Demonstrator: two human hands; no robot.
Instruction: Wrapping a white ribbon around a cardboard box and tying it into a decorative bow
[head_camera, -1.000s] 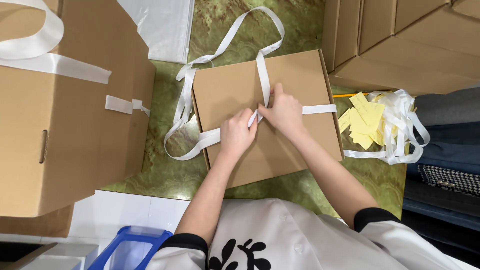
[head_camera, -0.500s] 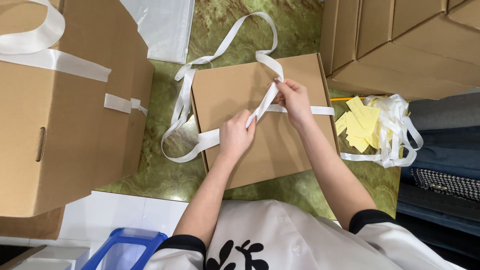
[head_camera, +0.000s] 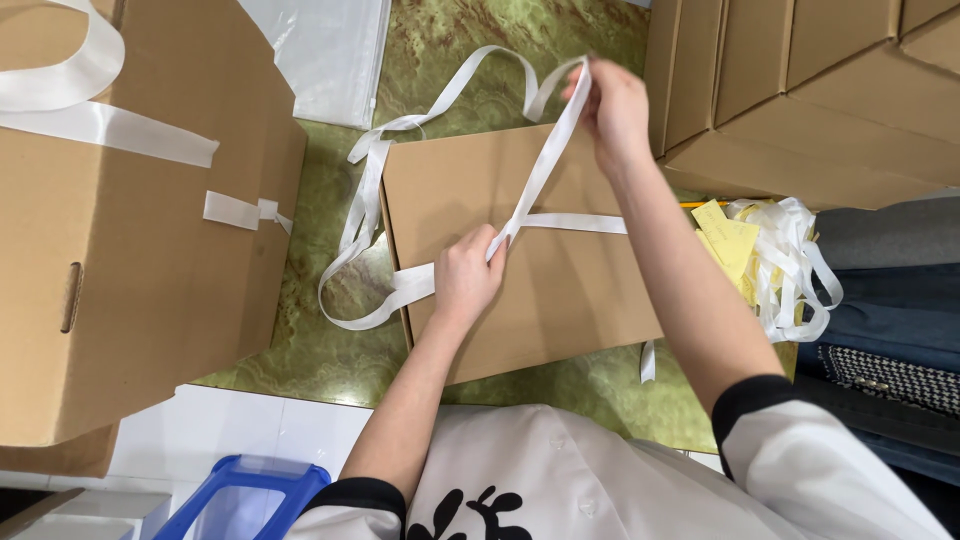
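A flat brown cardboard box lies on a green marbled surface, with a white strap run across its top. My left hand pinches the strap where its strands cross, pressed against the box top. My right hand is raised past the box's far edge, gripping the strap and drawing one strand up taut from the crossing. Loose loops of the strap trail off the box's left side.
A tall strapped cardboard box stands at the left. More cardboard boxes are stacked at the upper right. A tangle of cut white strap with yellow paper slips lies at the right. A blue plastic bin sits bottom left.
My right hand has lifted from the crossing at the box's middle up past the far edge, pulling a strand of strap taut. My left hand stayed at the crossing.
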